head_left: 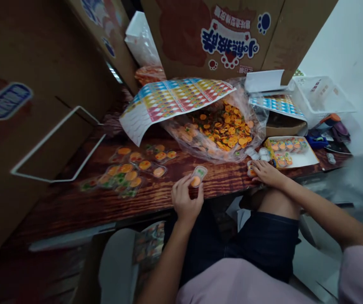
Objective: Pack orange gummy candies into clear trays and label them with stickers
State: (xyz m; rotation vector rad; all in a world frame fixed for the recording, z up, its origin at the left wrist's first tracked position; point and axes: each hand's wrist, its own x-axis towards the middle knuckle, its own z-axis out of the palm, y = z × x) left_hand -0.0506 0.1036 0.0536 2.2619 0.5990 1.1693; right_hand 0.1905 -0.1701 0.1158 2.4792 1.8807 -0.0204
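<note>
My left hand (pixel 186 198) pinches a small clear blister pack (pixel 199 175) by its sides at the table's front. A round orange piece and a green piece show inside that pack. Further right, my right hand (pixel 266 174) has its fingertips closed on another small pack (pixel 251 169) with orange in it, partly hidden by the fingers. Beside this hand lie white plastic caps or empty shells (pixel 264 153) and a yellow-edged box (pixel 306 157) partly filled with rows of packs. On the left, several filled blister packs (pixel 126 169) lie in a loose pile.
A big clear bag (pixel 181 143) of loose orange pieces (pixel 228 126) stands behind my hands, partly covered by a printed sheet (pixel 171 99). Large cardboard boxes (pixel 181 38) rise behind and at left. A white basket (pixel 327 95) and a blue tape dispenser (pixel 316 142) are at right.
</note>
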